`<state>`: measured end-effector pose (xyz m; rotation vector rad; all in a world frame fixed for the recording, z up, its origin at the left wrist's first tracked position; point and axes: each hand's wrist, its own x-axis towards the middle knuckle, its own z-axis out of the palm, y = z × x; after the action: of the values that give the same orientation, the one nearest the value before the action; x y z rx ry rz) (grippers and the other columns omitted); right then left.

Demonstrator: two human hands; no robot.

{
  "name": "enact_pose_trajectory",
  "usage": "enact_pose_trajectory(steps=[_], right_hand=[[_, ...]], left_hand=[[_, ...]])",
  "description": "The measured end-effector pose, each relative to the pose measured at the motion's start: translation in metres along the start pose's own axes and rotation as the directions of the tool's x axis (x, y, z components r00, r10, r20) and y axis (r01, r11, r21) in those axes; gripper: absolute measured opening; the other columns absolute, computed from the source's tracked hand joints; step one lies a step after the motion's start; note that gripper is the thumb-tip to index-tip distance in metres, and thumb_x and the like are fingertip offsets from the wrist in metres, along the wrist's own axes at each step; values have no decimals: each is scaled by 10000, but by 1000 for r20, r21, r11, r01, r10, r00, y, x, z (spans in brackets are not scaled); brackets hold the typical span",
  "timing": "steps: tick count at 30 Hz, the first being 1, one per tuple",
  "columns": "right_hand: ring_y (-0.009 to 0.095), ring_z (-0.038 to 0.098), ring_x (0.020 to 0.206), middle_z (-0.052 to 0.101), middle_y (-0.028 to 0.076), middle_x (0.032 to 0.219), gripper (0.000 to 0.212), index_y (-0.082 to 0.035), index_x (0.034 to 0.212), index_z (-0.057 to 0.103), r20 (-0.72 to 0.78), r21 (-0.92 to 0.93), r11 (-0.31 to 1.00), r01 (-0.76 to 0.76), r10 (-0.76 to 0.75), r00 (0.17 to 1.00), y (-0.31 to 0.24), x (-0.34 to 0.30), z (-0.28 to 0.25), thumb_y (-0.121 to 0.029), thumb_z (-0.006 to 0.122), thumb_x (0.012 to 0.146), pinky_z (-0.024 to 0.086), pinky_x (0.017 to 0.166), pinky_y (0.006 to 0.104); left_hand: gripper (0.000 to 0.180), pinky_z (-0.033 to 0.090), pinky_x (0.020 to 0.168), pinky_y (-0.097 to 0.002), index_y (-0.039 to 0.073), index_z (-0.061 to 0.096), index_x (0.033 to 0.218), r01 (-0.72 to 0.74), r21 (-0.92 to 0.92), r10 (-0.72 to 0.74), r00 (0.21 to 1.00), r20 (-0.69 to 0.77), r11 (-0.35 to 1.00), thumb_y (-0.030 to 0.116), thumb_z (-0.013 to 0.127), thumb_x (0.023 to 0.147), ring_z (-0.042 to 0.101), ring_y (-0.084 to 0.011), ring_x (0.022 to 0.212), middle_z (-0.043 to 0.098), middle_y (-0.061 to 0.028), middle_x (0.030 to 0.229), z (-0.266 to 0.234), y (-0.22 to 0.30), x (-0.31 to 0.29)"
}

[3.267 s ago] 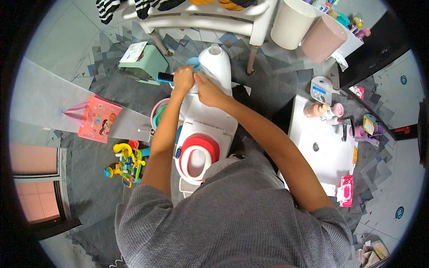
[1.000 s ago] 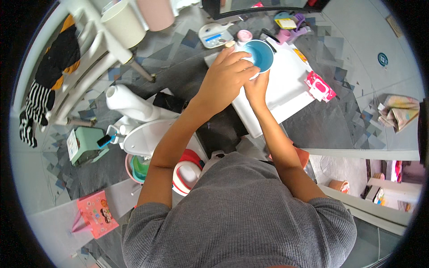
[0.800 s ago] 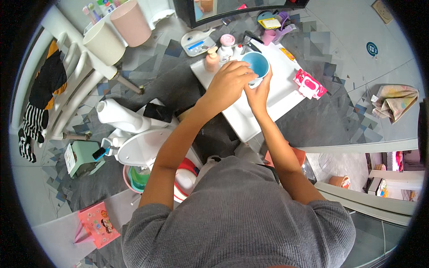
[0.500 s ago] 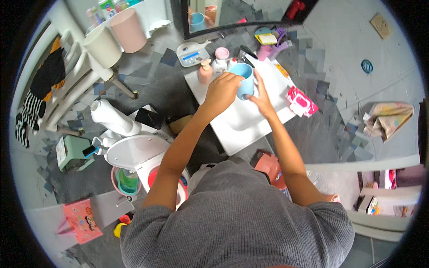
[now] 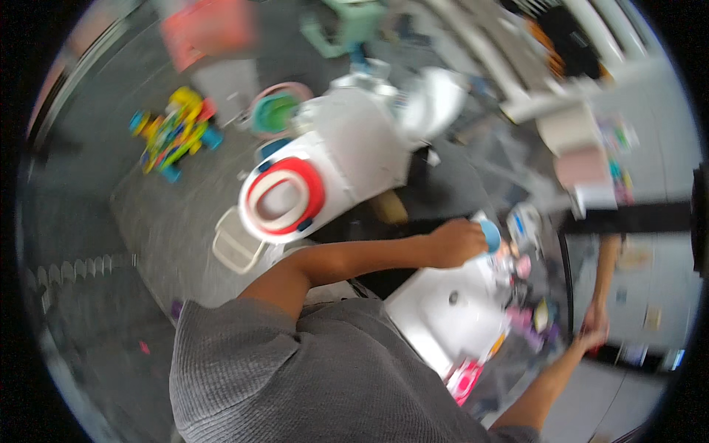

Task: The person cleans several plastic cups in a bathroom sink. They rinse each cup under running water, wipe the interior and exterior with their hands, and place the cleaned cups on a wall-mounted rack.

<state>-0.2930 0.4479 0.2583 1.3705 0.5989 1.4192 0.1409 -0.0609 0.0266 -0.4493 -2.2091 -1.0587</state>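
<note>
My left hand (image 5: 458, 244) is closed on a light blue cup (image 5: 490, 236), held beyond the left rim of the white washbasin (image 5: 421, 308). Only part of the cup shows past the fingers. My right hand (image 5: 589, 339) reaches to the lower edge of the mirror (image 5: 635, 295), where its reflection meets it. Its fingers look closed at a small reddish thing there, too blurred to name. Small bottles (image 5: 505, 266) stand behind the basin, close to the cup.
Left of the basin stands a white toilet (image 5: 343, 184) with a red and white child seat (image 5: 319, 188). Nested basins (image 5: 277, 111) and colourful toys (image 5: 177, 133) lie on the floor. A pink wipes pack (image 5: 464, 380) rests at the basin's edge.
The view has swung left, bringing toilet and floor toys into the middle. My right hand has left the cup and moved to the mirror's edge. The left hand keeps the cup, now off the basin's left side.
</note>
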Motion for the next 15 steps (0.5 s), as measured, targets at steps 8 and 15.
enact_pose_trajectory(steps=[8, 15], right_hand=[[246, 543, 976, 579, 94, 1119, 331, -16, 1092, 564, -171, -876, -388, 287, 806, 567, -57, -167, 159, -292, 445, 955, 416, 869, 435], [272, 538, 924, 569, 132, 1062, 338, -7, 1081, 539, 12, -836, -260, 483, 872, 490, -113, -183, 306, -310, 463, 951, 418, 823, 440]], left_hand=[[267, 469, 776, -367, 92, 587, 878, 498, 404, -416, 866, -277, 767, 105, 688, 631, 555, -248, 933, 587, -54, 871, -52, 14, -109], [207, 472, 763, -366, 99, 587, 833, 511, 407, -428, 859, -282, 757, 121, 678, 648, 565, -241, 921, 590, -52, 854, -84, 25, -161]])
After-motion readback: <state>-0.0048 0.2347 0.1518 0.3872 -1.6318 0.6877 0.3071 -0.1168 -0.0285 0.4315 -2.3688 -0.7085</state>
